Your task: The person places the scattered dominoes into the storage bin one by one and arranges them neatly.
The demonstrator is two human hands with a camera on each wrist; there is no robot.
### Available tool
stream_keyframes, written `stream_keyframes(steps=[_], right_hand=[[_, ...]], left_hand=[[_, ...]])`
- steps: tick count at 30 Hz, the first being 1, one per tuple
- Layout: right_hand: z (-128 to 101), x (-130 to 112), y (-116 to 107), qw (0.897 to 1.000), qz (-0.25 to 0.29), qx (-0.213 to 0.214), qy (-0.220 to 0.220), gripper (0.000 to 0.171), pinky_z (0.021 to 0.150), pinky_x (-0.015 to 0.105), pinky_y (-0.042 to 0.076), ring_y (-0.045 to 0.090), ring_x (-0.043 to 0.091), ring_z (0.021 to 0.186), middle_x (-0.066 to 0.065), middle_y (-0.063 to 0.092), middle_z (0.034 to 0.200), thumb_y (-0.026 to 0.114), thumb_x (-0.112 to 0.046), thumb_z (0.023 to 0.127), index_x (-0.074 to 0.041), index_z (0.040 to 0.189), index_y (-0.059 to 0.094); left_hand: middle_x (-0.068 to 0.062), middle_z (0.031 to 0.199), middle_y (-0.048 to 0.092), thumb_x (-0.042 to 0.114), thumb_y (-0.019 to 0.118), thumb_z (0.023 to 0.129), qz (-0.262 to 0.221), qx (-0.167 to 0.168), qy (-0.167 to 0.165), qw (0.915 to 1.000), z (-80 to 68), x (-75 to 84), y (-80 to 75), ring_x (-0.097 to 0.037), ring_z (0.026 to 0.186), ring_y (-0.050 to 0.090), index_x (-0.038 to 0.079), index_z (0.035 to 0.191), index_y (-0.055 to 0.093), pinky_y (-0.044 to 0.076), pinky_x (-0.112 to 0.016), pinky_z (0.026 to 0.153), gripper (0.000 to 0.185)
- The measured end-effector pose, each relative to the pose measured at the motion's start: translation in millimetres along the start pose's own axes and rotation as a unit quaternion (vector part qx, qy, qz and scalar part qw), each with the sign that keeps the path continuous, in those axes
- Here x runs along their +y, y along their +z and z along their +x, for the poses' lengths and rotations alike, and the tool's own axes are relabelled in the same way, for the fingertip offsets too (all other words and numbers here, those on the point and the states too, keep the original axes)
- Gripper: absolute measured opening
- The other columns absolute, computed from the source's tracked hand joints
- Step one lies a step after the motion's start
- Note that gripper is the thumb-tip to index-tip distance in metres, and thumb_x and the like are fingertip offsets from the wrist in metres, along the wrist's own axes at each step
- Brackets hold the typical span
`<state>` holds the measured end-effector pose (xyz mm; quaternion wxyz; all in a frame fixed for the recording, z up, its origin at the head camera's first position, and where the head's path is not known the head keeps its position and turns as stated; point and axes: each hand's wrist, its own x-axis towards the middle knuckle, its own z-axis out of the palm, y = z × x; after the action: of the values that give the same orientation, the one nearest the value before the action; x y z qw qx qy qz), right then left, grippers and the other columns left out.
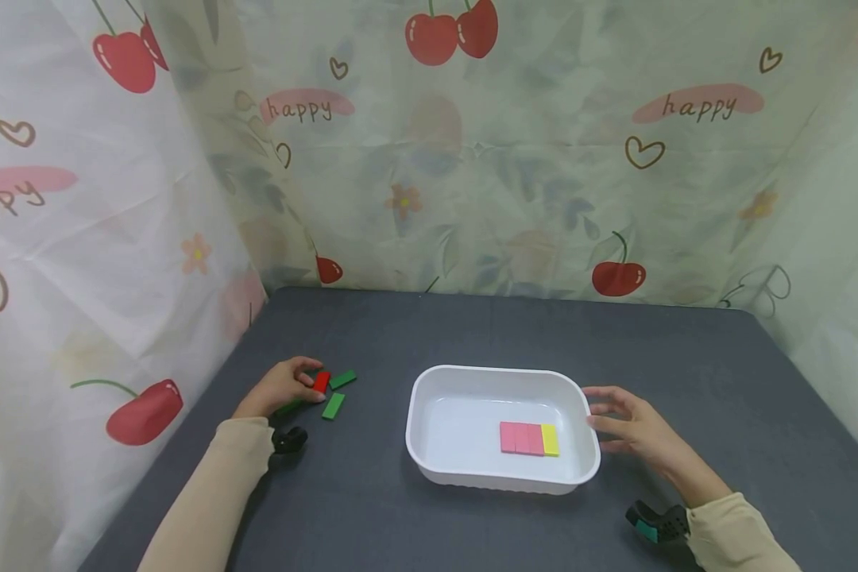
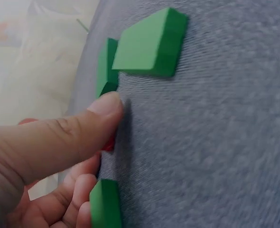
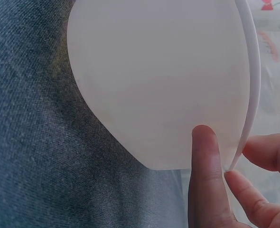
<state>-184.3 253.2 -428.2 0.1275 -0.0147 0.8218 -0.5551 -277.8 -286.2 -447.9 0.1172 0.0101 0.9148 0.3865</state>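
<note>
The left hand (image 1: 280,387) pinches a red block (image 1: 320,382) between thumb and fingers, probably to lift it from the grey table (image 1: 415,524). Three green blocks (image 1: 333,406) lie just beside its fingertips. The right hand (image 1: 632,429) rests against the rim of the white tray (image 1: 496,372) with relaxed, nearly straight fingers, apparently to keep it steady. Inside the tray, near this hand, pink blocks (image 1: 521,438) and a yellow block (image 1: 550,439) lie in one touching row.
</note>
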Motion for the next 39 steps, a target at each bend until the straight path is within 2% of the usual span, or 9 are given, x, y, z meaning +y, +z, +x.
stream_keyframes(steps=[8,14,21,25,28,33,39], right_hand=[[1.0,-0.8,0.7,1.0,-0.001,0.004,0.01,0.065,0.08,0.047,0.056,0.06,0.026,0.105,0.025,0.053,0.126,0.069,-0.024,0.09,-0.002,0.142,0.038],[1.2,-0.7,0.4,1.0,-0.001,0.003,0.009,0.065,0.08,0.047,0.056,0.06,0.025,0.104,0.024,0.053,0.125,0.069,-0.024,0.09,-0.002,0.142,0.038],[1.3,-0.4,0.5,1.0,0.001,0.001,0.005,0.064,0.08,0.047,0.056,0.06,0.025,0.104,0.024,0.054,0.124,0.069,-0.023,0.09,-0.001,0.142,0.038],[0.8,-0.2,0.7,1.0,0.0,0.002,0.007,0.064,0.08,0.046,0.056,0.06,0.025,0.103,0.024,0.054,0.124,0.069,-0.023,0.09,-0.001,0.142,0.038],[0.5,0.2,0.4,1.0,0.0,0.003,0.008,0.064,0.08,0.047,0.056,0.06,0.025,0.103,0.024,0.054,0.124,0.069,-0.022,0.09,-0.001,0.142,0.039],[1.0,0.7,0.1,1.0,-0.001,0.002,0.008,0.063,0.08,0.047,0.056,0.06,0.026,0.104,0.024,0.053,0.125,0.069,-0.022,0.09,-0.001,0.142,0.039],[0.9,0.9,-0.5,1.0,-0.002,-0.004,0.006,0.063,0.08,0.047,0.056,0.06,0.027,0.107,0.026,0.052,0.127,0.068,-0.023,0.091,-0.001,0.142,0.038]], left_hand=[[-0.016,0.103,0.061,0.004,0.078,0.077,-0.003,-0.018,0.001,0.9998,-2.0,2.5,-4.0,-0.025,0.09,0.055,0.003,0.132,0.057,0.046,-0.032,0.076,0.058],[-0.017,0.103,0.061,0.004,0.078,0.077,0.005,-0.008,-0.004,0.9999,-2.6,4.4,-3.7,-0.026,0.09,0.056,0.001,0.129,0.058,0.046,-0.035,0.077,0.056],[-0.017,0.105,0.062,0.006,0.077,0.079,-0.011,-0.002,-0.013,0.9998,-2.0,3.1,-3.8,-0.026,0.093,0.057,-0.001,0.127,0.058,0.046,-0.032,0.077,0.053],[-0.02,0.11,0.062,0.008,0.078,0.079,-0.014,0.002,-0.012,0.9998,-2.8,2.4,-7.5,-0.028,0.096,0.058,-0.002,0.126,0.058,0.047,-0.033,0.078,0.052],[-0.023,0.114,0.062,0.006,0.076,0.079,-0.016,0.007,0.004,0.9998,-4.1,4.0,-10.2,-0.028,0.098,0.059,-0.004,0.126,0.056,0.049,-0.035,0.08,0.051],[-0.024,0.117,0.062,0.005,0.072,0.082,-0.032,0.015,0.028,0.999,-8.2,11.8,-13.2,-0.027,0.099,0.06,-0.006,0.127,0.054,0.051,-0.034,0.081,0.05],[-0.022,0.118,0.061,0.007,0.073,0.084,-0.053,0.016,0.02,0.9982,-14.5,34.6,-13.2,-0.027,0.101,0.06,-0.004,0.13,0.052,0.053,-0.032,0.082,0.052]])
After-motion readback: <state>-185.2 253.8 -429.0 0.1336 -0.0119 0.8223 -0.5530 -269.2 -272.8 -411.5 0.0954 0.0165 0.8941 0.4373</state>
